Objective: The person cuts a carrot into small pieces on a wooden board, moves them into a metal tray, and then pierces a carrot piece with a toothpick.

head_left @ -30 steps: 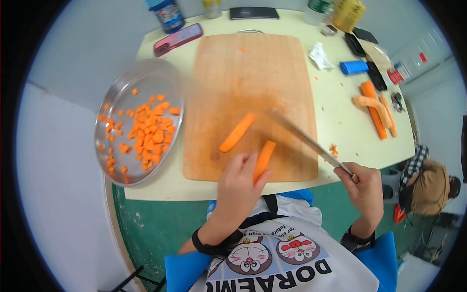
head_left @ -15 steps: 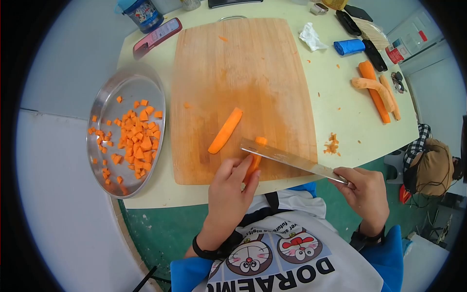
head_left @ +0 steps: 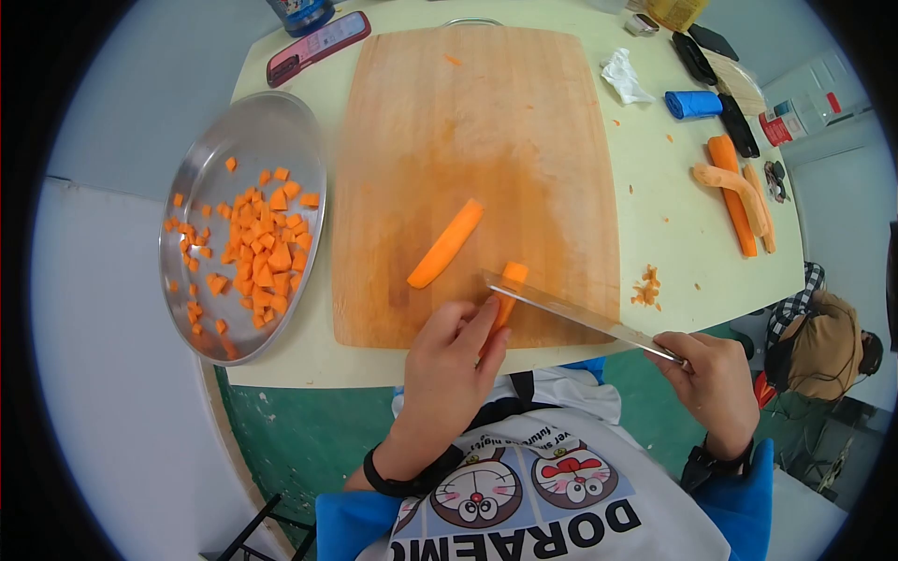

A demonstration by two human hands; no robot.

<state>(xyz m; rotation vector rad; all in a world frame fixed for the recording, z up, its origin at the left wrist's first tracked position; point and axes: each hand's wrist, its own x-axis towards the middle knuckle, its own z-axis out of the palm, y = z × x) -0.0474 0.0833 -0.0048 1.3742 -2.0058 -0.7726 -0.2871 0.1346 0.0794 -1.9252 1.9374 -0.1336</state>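
Note:
Near the front edge of the wooden cutting board (head_left: 486,122), my left hand (head_left: 454,355) pinches an orange carrot piece (head_left: 514,272), whose far end sticks out past the fingers. My right hand (head_left: 713,383) is closed round the handle of a long knife (head_left: 589,321). The blade lies across the carrot piece, just beyond my left fingertips. A second peeled carrot piece (head_left: 446,243) rests slanted on the board, to the left of the knife tip. Left of the board, a round metal tray (head_left: 201,150) holds several orange carrot cubes (head_left: 257,238).
A phone (head_left: 318,49) and a blue container (head_left: 301,14) are at the back left. On the right lie whole carrots (head_left: 734,201), peel scraps (head_left: 647,288), a crumpled tissue (head_left: 625,77), a blue roll (head_left: 693,104) and a plastic bottle (head_left: 786,122).
The camera view has shifted, so the board and the items on the right appear further right. Both hands keep their holds, with the blade still across the carrot piece.

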